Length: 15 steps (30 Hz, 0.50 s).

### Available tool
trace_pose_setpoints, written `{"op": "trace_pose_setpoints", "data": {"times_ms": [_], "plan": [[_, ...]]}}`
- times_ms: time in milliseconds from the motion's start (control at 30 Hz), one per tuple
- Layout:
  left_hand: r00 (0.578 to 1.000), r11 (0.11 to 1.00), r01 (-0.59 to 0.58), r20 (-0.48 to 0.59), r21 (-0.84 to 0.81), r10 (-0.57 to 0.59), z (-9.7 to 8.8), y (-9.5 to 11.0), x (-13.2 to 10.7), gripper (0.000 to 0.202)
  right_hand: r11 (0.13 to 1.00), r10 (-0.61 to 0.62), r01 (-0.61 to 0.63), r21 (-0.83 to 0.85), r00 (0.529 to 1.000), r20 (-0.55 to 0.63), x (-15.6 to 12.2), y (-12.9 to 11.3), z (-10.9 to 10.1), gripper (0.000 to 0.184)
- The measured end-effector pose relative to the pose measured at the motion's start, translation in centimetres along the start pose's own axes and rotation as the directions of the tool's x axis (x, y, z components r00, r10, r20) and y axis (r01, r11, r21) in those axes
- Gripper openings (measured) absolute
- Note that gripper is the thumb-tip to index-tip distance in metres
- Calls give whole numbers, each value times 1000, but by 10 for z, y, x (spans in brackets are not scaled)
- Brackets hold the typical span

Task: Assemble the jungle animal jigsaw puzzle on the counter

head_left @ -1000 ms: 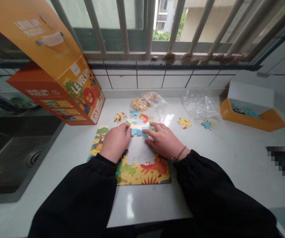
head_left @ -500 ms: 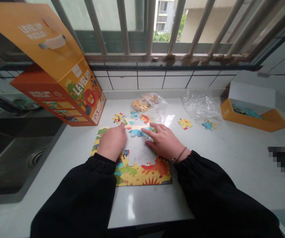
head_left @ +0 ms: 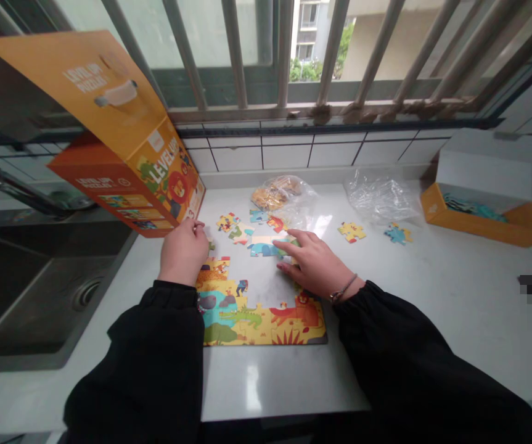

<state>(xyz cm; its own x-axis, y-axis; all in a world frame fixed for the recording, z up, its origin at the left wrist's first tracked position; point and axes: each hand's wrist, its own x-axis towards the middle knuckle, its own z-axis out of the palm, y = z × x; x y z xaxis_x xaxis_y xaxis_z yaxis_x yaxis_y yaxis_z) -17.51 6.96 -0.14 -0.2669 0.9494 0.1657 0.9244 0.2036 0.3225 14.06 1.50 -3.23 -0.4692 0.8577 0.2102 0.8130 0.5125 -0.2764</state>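
Observation:
My left hand (head_left: 183, 251) is raised at the puzzle's upper left corner, with finger and thumb pinched on a small pale jigsaw piece (head_left: 207, 233), mostly hidden. My right hand (head_left: 312, 262) rests with its fingers apart on a blue jigsaw piece (head_left: 264, 249) and its neighbours, holding nothing. Below lies the animal jigsaw puzzle (head_left: 261, 324), joined along its lower and left sides around a bare grey patch (head_left: 259, 277). Several loose pieces lie above it, including a red one (head_left: 277, 223). Two more, yellow (head_left: 351, 231) and blue (head_left: 397, 234), sit to the right.
An orange puzzle box (head_left: 155, 179) stands at the left, its lid propped up. A steel sink (head_left: 39, 290) lies beyond the counter's left side. Plastic bags (head_left: 381, 196) lie along the tiled wall. An orange box tray (head_left: 478, 216) holds blue pieces at right.
My left hand has lifted and moved left off the puzzle, now pinching a piece. More of the puzzle's left side shows. My right hand stays on the blue pieces, and the view has shifted slightly.

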Motion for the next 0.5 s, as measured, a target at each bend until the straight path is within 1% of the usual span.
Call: {"op": "trace_pose_setpoints", "data": {"times_ms": [67,133,233,300,400,500], "plan": [[999,999,-53,-1,9,53,2,2,-2,34,1000,1,-1,15,1000,-19,0,2,0,47],[989,989,-149,16,8,149,6,5,-4,34,1000,-1,3,31,999,-46,0,5,1,44],[953,955,-298,64,-6,298,15,12,-9,35,999,0,4,49,996,-91,1,10,4,41],[928,931,-364,84,8,362,21,19,-14,39,998,6,1,55,994,-111,1,12,5,41],[907,907,-414,126,81,402,25,30,-23,45,998,14,-6,70,993,-121,2,14,6,41],[917,917,-385,153,103,368,27,36,-27,41,997,14,-5,79,992,-124,2,15,7,41]]}}
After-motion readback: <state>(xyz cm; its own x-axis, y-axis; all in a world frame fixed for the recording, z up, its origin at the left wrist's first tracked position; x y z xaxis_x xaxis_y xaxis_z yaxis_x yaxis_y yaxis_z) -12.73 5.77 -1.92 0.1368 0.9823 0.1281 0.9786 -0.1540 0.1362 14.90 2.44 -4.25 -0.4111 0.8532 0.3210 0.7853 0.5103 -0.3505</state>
